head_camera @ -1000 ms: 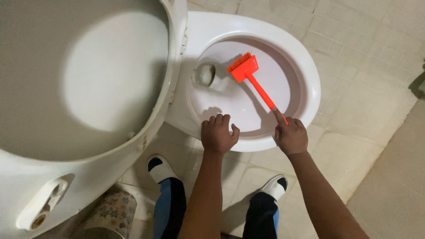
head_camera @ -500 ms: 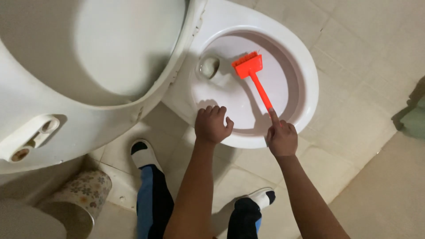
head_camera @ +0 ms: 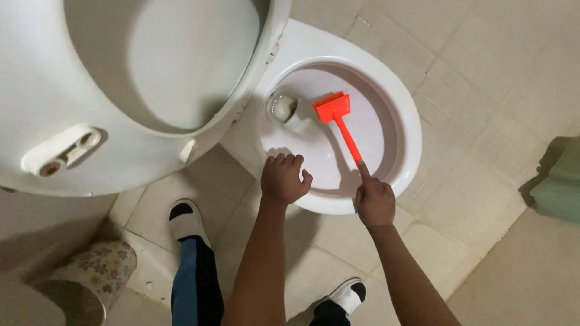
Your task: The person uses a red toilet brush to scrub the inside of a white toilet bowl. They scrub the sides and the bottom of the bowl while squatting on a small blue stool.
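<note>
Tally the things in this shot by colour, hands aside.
White: 3, toilet bowl, raised seat, shoe pair
Orange: 1, brush in right hand
Floral: 1, bin
Green: 1, object
Total: 6

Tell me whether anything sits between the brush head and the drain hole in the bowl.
Nothing visible does. The brush, held by the right hand, has its head just right of the drain hole, with only bare bowl surface between them. The left hand rests on the near rim, clear of that path.
</note>
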